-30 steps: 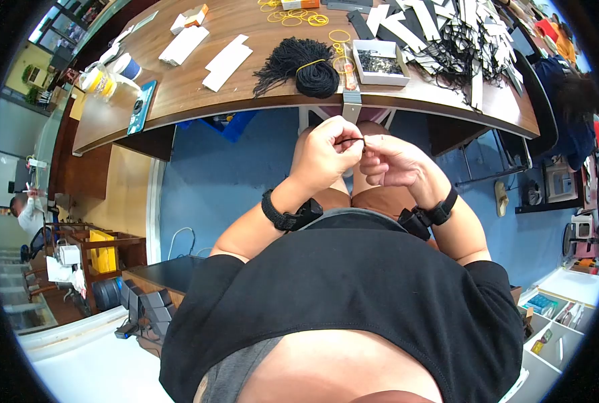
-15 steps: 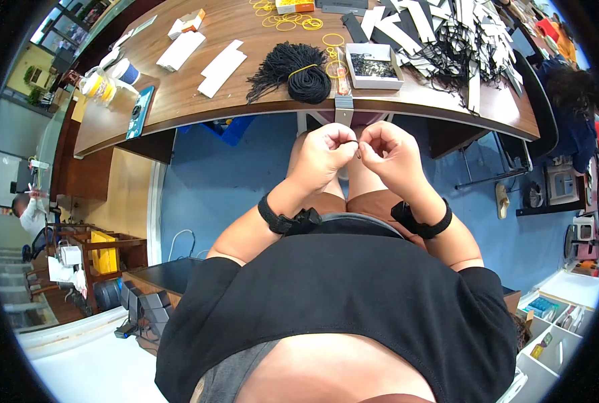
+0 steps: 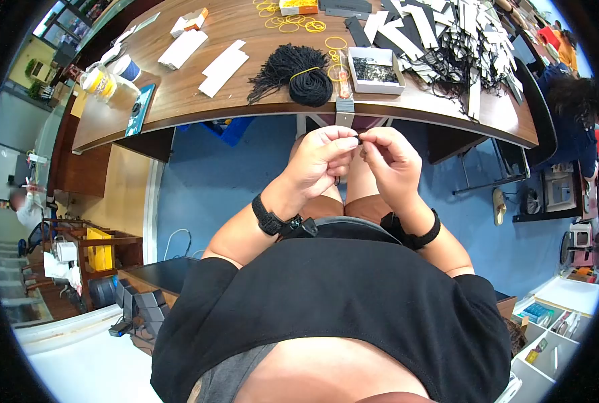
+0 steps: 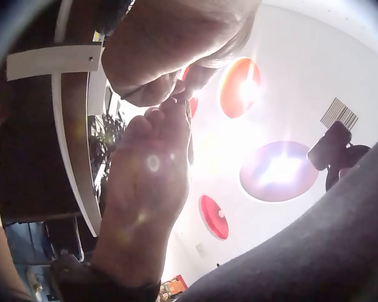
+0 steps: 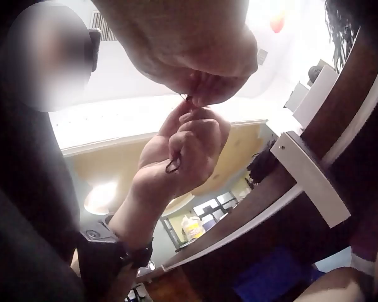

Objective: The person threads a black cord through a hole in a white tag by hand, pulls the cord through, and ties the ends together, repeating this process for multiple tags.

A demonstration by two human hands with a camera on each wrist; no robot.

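Note:
Both hands meet over the lap, just in front of the table edge. My left hand [image 3: 318, 161] pinches a thin black cord [image 5: 172, 165] between thumb and forefinger, its other fingers loosely curled. In the right wrist view, a small loop of that cord hangs out below the left hand's curled fingers. The right hand [image 3: 396, 168] pinches a small dark part of it, thumb and forefinger right against the left fingertips. What exactly sits between the fingertips is mostly hidden. Ahead on the table lies a bundle of black cords [image 3: 311, 88] tied with a yellow rubber band.
A white box [image 3: 378, 85] of small black pieces stands beside the bundle. A grey metal strip [image 3: 344, 114] juts over the table edge. Yellow rubber bands [image 3: 292, 25], white cards [image 3: 223, 69], a heap of black-corded tags [image 3: 474, 60] and a teal phone-like object [image 3: 139, 111] lie on the table.
The left hand has rolled so its palm and lower fingers show more. The right hand has turned from palm up to a pinch from the right; the fingertips stay together.

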